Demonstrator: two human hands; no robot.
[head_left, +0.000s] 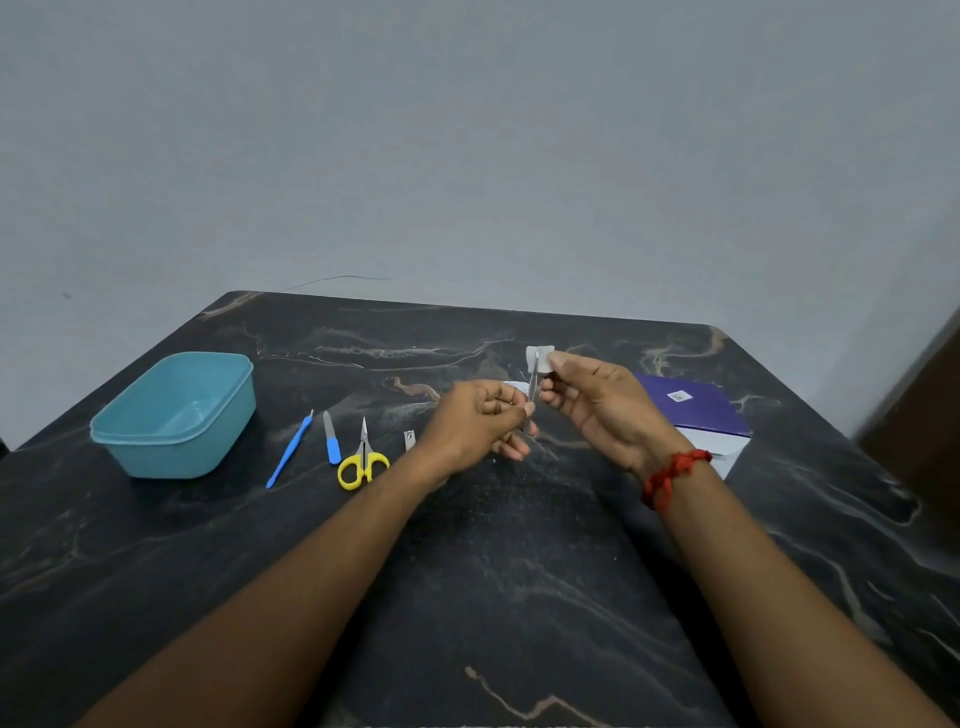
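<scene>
My left hand (480, 421) holds a thin metal tool (532, 395), likely tweezers, upright between thumb and curled fingers above the dark marble table (493, 571). My right hand (597, 405), with a red thread band on its wrist, pinches a small white pad (538, 358) around the tool's upper tip. Both hands are raised over the table's middle, close together.
To the left lie a teal plastic tub (176, 415), a blue-handled pick (289, 451), a blue-tipped nail file (330, 437), yellow-handled scissors (362, 460) and a small nail clipper (410, 439). A purple box (696, 408) sits behind my right hand. A white sheet (514, 387) shows between the hands.
</scene>
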